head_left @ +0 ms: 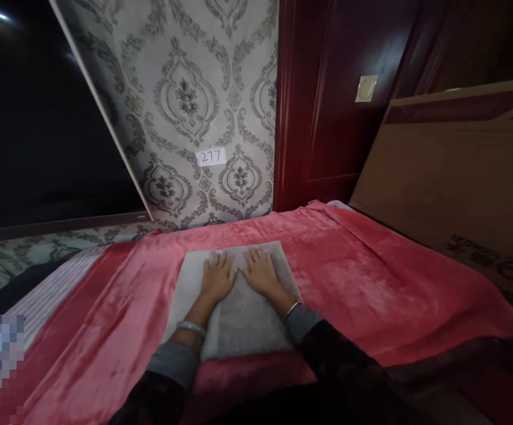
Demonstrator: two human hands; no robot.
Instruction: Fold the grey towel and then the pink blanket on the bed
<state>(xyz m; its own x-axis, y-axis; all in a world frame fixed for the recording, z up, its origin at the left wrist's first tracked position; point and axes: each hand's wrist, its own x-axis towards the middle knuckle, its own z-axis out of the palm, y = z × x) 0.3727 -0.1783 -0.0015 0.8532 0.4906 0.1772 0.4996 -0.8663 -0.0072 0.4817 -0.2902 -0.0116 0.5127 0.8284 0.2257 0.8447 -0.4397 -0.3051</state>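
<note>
A grey towel (247, 321) lies spread flat on a red plush blanket (362, 283) that covers the bed. My left hand (218, 276) rests flat on the towel's far half, fingers stretched out and pointing away from me. Right beside it, my right hand (261, 273) also lies flat on the towel with fingers apart. The thumbs of the two hands nearly touch. A pale bracelet (190, 327) circles my left wrist and a thin bangle (292, 309) my right wrist. Neither hand holds anything.
A large cardboard box (455, 183) leans at the right of the bed. Behind stand a dark red wooden door (327, 106) and patterned wallpaper with a "277" label (211, 156). Striped bedding (56, 286) shows at the left edge.
</note>
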